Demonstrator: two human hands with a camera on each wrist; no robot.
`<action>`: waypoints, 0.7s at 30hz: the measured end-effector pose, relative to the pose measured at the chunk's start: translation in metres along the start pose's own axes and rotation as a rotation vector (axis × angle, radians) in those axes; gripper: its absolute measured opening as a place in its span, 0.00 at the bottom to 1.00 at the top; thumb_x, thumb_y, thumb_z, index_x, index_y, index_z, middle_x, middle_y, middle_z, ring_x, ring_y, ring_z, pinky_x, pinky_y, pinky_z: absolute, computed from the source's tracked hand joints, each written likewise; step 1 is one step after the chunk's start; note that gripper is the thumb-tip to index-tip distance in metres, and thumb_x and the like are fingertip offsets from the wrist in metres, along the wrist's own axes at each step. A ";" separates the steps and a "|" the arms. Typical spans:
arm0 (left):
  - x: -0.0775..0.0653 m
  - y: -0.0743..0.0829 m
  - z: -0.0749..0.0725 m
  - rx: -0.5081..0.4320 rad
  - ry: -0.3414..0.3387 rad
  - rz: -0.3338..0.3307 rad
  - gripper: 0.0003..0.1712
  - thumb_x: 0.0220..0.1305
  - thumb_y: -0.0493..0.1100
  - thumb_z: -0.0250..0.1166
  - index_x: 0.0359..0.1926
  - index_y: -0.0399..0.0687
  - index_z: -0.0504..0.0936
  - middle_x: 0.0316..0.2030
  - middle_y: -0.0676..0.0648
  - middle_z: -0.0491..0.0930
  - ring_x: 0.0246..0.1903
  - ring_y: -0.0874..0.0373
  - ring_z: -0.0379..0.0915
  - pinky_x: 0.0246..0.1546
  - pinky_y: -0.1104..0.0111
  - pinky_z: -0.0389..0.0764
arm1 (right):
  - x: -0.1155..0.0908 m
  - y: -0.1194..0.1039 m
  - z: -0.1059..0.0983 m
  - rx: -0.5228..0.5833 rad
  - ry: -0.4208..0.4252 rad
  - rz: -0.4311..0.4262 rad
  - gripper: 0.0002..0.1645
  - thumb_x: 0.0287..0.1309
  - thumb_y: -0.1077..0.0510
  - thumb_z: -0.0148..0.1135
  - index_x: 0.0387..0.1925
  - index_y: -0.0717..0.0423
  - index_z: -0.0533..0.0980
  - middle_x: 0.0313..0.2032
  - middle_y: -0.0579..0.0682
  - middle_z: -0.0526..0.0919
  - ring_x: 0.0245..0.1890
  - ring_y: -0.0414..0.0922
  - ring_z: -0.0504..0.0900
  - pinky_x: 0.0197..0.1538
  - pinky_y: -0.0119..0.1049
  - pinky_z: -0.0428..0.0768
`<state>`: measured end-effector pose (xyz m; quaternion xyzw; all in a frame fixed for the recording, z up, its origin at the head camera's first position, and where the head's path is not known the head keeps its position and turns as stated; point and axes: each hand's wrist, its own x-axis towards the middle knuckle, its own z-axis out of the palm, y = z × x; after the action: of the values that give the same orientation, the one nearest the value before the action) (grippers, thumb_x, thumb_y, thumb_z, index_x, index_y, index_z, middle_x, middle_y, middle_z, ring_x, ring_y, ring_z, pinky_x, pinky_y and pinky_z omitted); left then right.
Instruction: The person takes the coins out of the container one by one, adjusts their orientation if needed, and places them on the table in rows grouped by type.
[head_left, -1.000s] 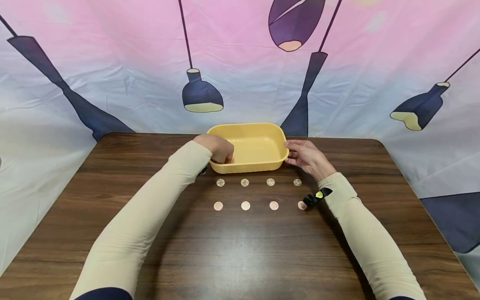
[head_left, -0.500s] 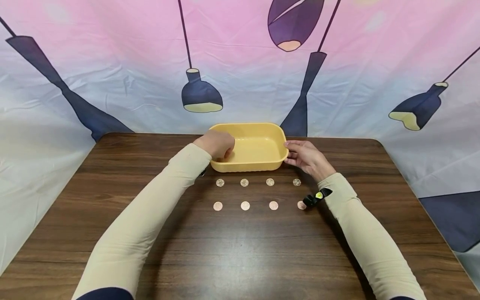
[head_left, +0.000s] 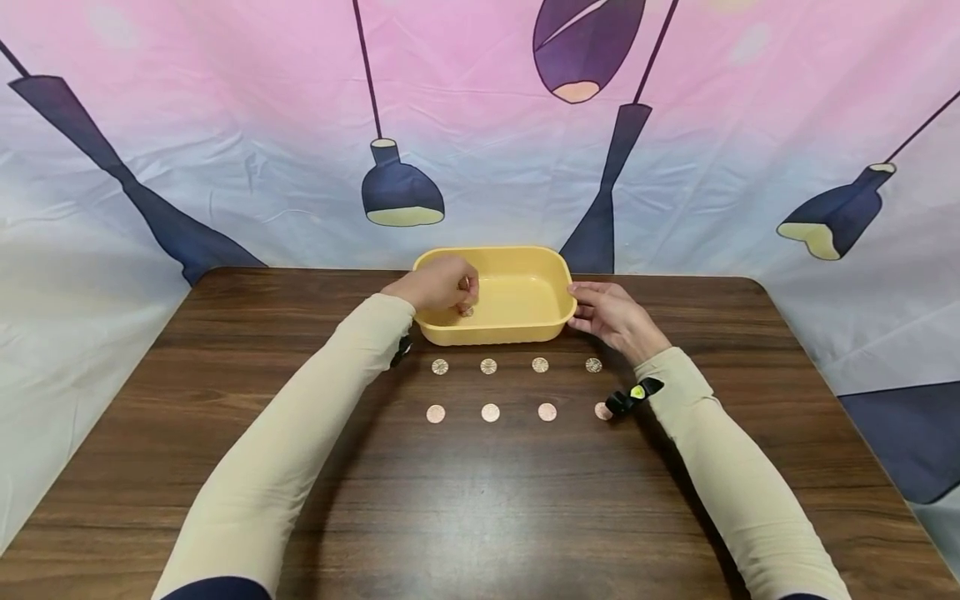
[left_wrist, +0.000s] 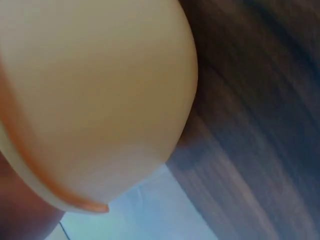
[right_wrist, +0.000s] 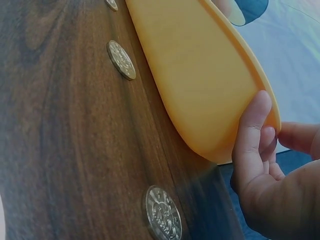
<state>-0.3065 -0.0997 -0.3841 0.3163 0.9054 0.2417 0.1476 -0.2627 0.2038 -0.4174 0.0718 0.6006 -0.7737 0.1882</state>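
Observation:
A yellow plastic basin [head_left: 495, 335] with rounded corners stands at the far edge of the wooden table. My left hand [head_left: 438, 283] reaches over its left end, with a coin [head_left: 467, 312] at the curled fingertips just inside. In the left wrist view the basin's outer wall [left_wrist: 115, 95] hides most of that hand. At the right end, my right hand [head_left: 617, 317] pinches the basin's rim between thumb and fingers, also seen in the right wrist view. Between the basin and me lie a row of gold-coloured coins [head_left: 489, 366] and a nearer row of copper-coloured coins [head_left: 491, 412].
The brown table [head_left: 480, 517] extends toward me and to both sides. Behind it hangs a cloth backdrop [head_left: 300, 167] printed with lamps. The right wrist's black camera strap [head_left: 633, 395] partly covers the rightmost copper-coloured coin.
My left hand has risen slightly and shifted right inside the basin, and a coin now shows at its fingertips. The right hand has kept its hold; the rows of coins have not moved.

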 end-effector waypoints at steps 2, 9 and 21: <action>0.001 0.000 0.001 0.003 0.024 0.045 0.06 0.68 0.24 0.63 0.36 0.35 0.83 0.35 0.42 0.87 0.38 0.53 0.84 0.48 0.63 0.83 | -0.001 0.000 0.000 0.004 0.000 0.000 0.10 0.80 0.63 0.52 0.55 0.65 0.69 0.29 0.49 0.83 0.27 0.39 0.83 0.32 0.29 0.85; -0.002 0.010 -0.002 -0.326 0.145 -0.208 0.11 0.74 0.30 0.55 0.49 0.29 0.82 0.37 0.39 0.85 0.35 0.50 0.86 0.45 0.62 0.87 | -0.002 -0.002 0.000 0.001 -0.003 0.005 0.11 0.80 0.62 0.53 0.56 0.65 0.70 0.29 0.49 0.83 0.28 0.40 0.83 0.33 0.29 0.85; 0.003 0.022 0.018 -0.012 0.166 -0.439 0.18 0.60 0.41 0.75 0.15 0.46 0.82 0.12 0.52 0.74 0.17 0.60 0.66 0.28 0.70 0.69 | 0.000 0.000 -0.001 -0.003 -0.009 0.005 0.12 0.80 0.63 0.53 0.57 0.65 0.69 0.30 0.49 0.83 0.28 0.40 0.83 0.34 0.29 0.85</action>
<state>-0.2907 -0.0766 -0.3878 0.0899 0.9601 0.2344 0.1235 -0.2630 0.2050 -0.4183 0.0695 0.6005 -0.7728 0.1931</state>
